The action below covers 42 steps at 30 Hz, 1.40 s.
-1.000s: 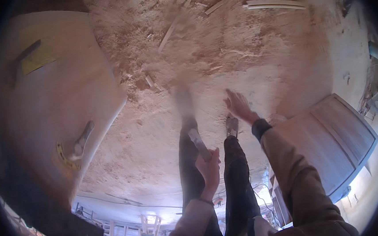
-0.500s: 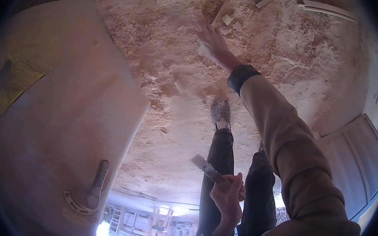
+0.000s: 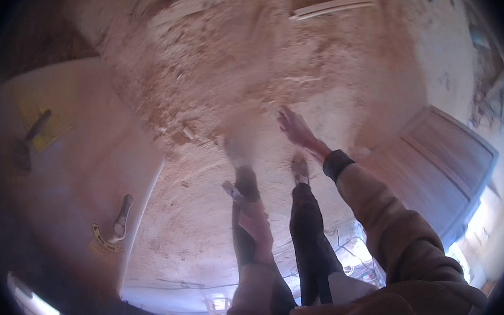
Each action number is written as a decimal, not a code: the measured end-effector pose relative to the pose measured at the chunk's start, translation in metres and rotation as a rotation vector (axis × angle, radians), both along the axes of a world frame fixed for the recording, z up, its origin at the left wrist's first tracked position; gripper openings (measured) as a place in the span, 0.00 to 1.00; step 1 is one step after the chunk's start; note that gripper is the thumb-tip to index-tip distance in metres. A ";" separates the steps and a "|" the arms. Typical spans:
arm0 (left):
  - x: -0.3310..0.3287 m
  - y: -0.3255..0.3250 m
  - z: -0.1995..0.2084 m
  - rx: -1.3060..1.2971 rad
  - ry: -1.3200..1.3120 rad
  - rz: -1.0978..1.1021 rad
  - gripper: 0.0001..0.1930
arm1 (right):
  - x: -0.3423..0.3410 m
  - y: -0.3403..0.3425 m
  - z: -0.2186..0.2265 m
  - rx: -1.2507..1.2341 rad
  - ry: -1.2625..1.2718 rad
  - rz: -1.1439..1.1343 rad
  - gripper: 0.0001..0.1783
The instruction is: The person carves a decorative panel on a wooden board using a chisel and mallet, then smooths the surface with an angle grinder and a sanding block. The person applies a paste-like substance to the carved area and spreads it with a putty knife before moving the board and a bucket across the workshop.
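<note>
My left hand [image 3: 256, 225] is closed round a short flat-ended hand tool [image 3: 231, 190] with a pale, dirty end, held low in front of my left leg. Blur hides whether it is a brush or a scraper. My right hand [image 3: 298, 129] reaches forward over the dusty floor [image 3: 203, 214], its arm in a tan sleeve with a dark cuff. Its fingers look partly stretched out, though motion softens them. Nothing I can name lies in them.
At left stands a large dusty machine panel [image 3: 81, 171] with a lever [image 3: 123, 215], a curved scale plate [image 3: 106, 240] and a yellow plate [image 3: 54, 128]. Pale wood strips [image 3: 335, 7] lie on shavings ahead. To the right is a framed wooden panel [image 3: 430, 167].
The whole view has shifted, so the strips now sit further left. My right hand has drawn back nearer my feet. My left hand with its tool has moved left, and my legs have stepped.
</note>
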State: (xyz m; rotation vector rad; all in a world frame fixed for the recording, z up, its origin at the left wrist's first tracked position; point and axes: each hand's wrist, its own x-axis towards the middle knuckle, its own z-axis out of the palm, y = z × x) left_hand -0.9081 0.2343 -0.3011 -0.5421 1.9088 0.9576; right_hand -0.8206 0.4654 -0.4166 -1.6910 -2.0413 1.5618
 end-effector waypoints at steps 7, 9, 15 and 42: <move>-0.009 0.097 0.189 0.344 -0.261 -0.258 0.09 | 0.094 -0.046 0.283 -0.623 0.382 -0.604 0.12; 0.000 0.126 0.245 0.466 -0.327 -0.403 0.07 | 0.097 -0.072 0.363 -0.527 0.387 -0.707 0.14; 0.059 0.130 0.385 0.639 -0.368 -0.839 0.09 | 0.117 -0.150 0.533 -0.352 0.539 -0.925 0.13; 0.353 -0.286 0.516 0.778 -0.764 -1.817 0.07 | 0.345 -0.661 0.650 0.353 0.432 -1.366 0.12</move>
